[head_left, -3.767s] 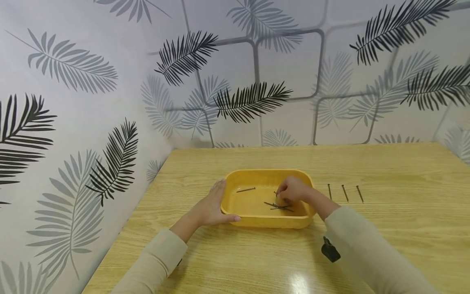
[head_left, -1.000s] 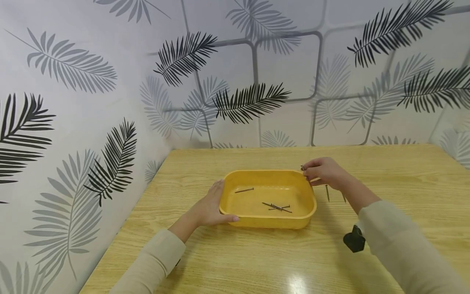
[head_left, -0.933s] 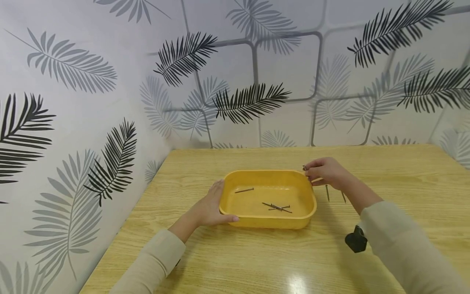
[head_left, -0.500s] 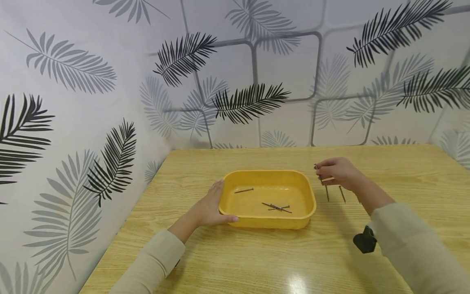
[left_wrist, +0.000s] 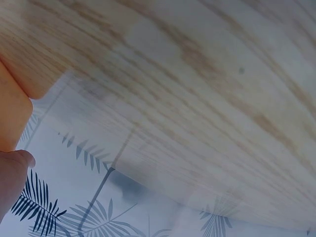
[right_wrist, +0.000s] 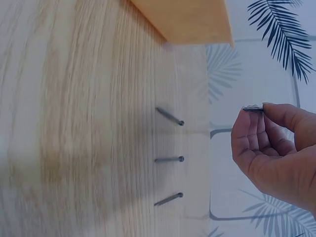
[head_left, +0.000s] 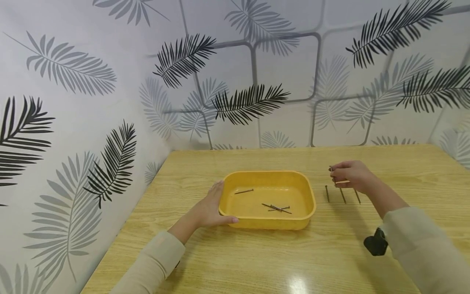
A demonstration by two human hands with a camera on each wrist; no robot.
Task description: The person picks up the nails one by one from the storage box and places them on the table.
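My right hand point(head_left: 353, 175) pinches a nail point(head_left: 332, 173) between thumb and fingertips, above the table and to the right of the yellow tray point(head_left: 273, 222). The right wrist view shows the nail's end point(right_wrist: 254, 108) at the fingertips. Below this hand lie three nails in a row: a left nail point(head_left: 327, 194), a middle nail point(head_left: 343, 196) and a right nail point(head_left: 357, 196). My left hand point(head_left: 209, 206) rests against the tray's near left corner, thumb along the front wall and fingers along the left side. Inside the tray are a lone nail point(head_left: 244, 191) and a crossed pile of nails point(head_left: 277, 208).
The wooden table point(head_left: 257, 261) reaches back to a wall point(head_left: 286, 122) with a leaf pattern. Another patterned wall point(head_left: 73, 122) borders it on the left. A black object point(head_left: 376, 242) sits at the right sleeve cuff.
My right hand has lifted a nail out of the tray and carried it right, over the row on the table. The left hand has stayed at the tray's corner.
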